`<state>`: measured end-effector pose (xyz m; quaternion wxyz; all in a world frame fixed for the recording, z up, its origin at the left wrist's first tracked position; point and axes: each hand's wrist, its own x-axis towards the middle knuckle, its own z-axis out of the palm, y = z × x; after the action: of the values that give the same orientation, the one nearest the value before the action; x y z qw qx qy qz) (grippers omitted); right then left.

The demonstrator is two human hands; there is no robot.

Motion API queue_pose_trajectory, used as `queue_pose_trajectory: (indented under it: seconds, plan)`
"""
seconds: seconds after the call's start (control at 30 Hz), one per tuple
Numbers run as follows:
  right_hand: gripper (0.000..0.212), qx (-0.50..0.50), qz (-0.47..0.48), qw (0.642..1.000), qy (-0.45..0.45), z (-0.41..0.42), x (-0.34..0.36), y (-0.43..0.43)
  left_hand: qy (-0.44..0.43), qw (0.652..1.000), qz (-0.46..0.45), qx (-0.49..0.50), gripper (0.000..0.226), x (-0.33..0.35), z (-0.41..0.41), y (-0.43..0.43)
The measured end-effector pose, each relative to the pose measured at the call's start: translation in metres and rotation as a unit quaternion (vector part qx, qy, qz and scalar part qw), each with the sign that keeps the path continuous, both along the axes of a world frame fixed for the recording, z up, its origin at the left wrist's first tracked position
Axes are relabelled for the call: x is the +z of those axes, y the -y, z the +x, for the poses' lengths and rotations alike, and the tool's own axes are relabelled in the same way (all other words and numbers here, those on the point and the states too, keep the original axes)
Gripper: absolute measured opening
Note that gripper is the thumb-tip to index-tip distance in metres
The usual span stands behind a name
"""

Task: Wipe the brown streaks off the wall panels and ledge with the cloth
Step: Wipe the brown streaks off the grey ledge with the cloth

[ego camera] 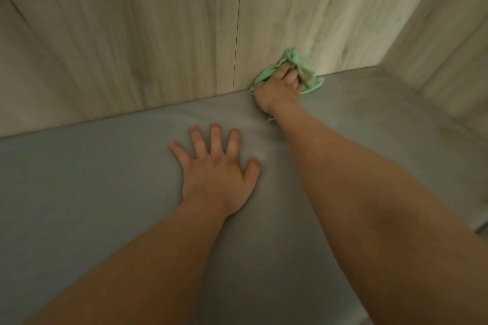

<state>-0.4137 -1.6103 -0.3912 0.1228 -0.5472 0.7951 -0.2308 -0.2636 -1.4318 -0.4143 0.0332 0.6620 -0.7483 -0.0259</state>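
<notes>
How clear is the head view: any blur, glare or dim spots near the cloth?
Head view: dim, warm light; a brighter patch on the wall panel right of the cloth; the right hand gripping it looks blurred; the left hand, flat on the ledge, is sharper; wide-angle bending at the edges.

Lower right margin: we see a pale grey-white strip [481,231] running slantwise out of view; we cannot tell its material or what it belongs to. Just above it, at the same margin, we note a small blurred yellowish patch [485,200], cut off by the edge of the view and too indistinct to identify. Along the bottom margin, right of centre, we find a narrow pale grey wedge [369,321], lighter than its surroundings. We cannot tell whether it is floor. Blur softens all three.
</notes>
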Motion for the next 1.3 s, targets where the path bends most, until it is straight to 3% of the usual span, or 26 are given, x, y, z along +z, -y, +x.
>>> queue_pose_trajectory:
  seconds: [0.17,0.3,0.37,0.5,0.57,0.8,0.97,1.07,1.13,1.2,1.3]
  plan:
    - [0.072,0.133,0.090,0.981,-0.109,-0.008,0.009,-0.034,0.004,1.000,0.009,-0.001,0.082,0.000,0.001,0.001]
    - [0.050,0.291,0.077,0.948,-0.099,-0.033,0.012,-0.084,0.002,1.000,0.012,0.005,0.082,0.003,0.001,-0.002]
    - [0.053,0.281,0.091,0.948,-0.117,-0.064,0.014,-0.098,0.000,1.000,0.015,0.003,0.082,0.005,0.001,-0.001]
    - [0.080,0.094,0.159,0.974,-0.134,-0.125,0.012,-0.106,0.008,1.000,0.017,-0.001,0.081,0.004,0.001,-0.002]
    - [0.076,0.042,0.165,0.977,-0.126,-0.127,0.010,-0.105,0.004,1.000,0.017,0.000,0.080,0.004,0.002,-0.002]
    - [0.057,0.159,0.137,0.972,-0.109,-0.054,0.009,-0.158,-0.006,0.999,0.053,-0.004,0.079,0.007,0.005,0.002]
    - [0.057,0.172,0.127,0.971,-0.106,-0.007,0.013,-0.216,-0.054,0.984,0.165,-0.028,0.074,0.037,0.015,0.005]
    - [0.060,0.166,0.148,0.967,-0.125,0.020,0.018,-0.227,-0.082,0.982,0.144,-0.090,0.049,0.072,0.057,0.015]
    - [0.063,0.168,0.167,0.963,-0.131,0.037,0.021,-0.227,-0.080,0.992,0.077,-0.059,0.040,0.070,0.098,0.023]
    - [0.065,0.183,0.176,0.957,-0.138,0.068,0.022,-0.224,-0.046,0.997,0.067,-0.013,0.046,0.053,0.142,0.017]
    - [0.064,0.239,0.167,0.945,-0.149,0.130,0.021,-0.224,-0.044,0.990,0.138,-0.005,0.056,0.029,0.175,0.009]
